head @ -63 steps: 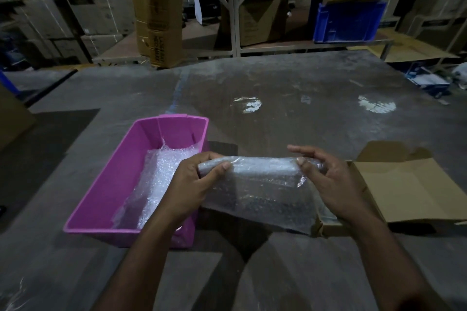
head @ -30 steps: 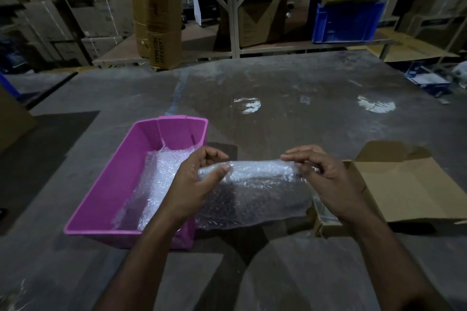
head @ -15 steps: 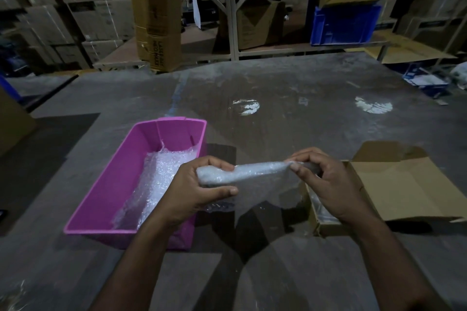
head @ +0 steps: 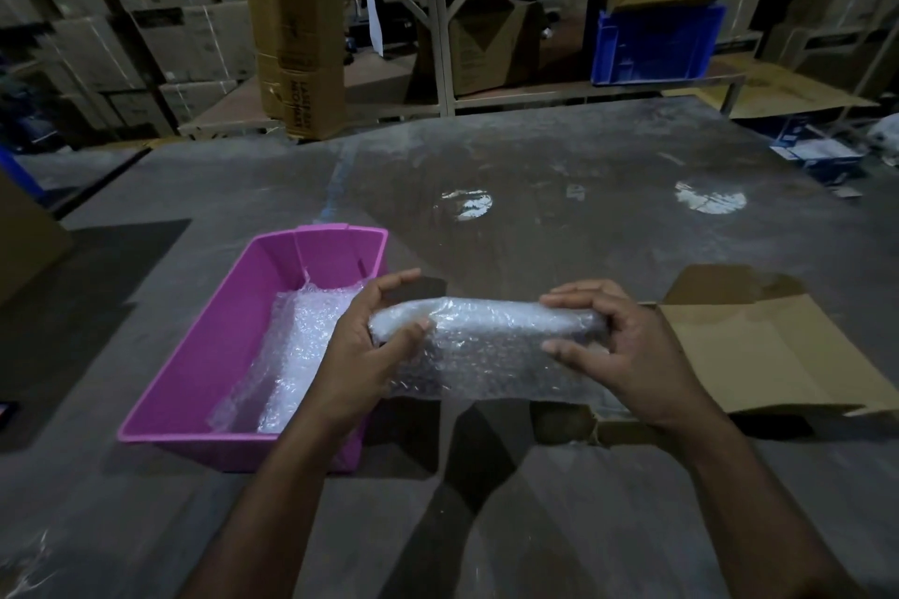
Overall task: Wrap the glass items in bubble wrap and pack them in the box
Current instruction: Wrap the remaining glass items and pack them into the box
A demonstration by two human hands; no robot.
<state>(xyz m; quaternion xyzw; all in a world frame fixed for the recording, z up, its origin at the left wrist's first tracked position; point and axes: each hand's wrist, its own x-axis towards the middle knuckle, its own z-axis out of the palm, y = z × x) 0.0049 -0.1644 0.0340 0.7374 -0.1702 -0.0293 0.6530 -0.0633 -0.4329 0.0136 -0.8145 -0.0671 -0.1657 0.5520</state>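
Head view, left hand [head: 357,355] and right hand [head: 625,350] each in closed grip on bubble-wrapped roll [head: 486,336] ends

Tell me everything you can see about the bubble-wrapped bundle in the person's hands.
The clear bubble-wrap bundle is a long roll held level above the grey table, between the pink plastic bin and the brown cardboard box. The left hand grips one end, the right hand the other. A loose flap hangs below. Its contents are hidden.

the bubble wrap [head: 486,345] hides whatever is inside it; the cardboard box [head: 759,350] interior is unseen.
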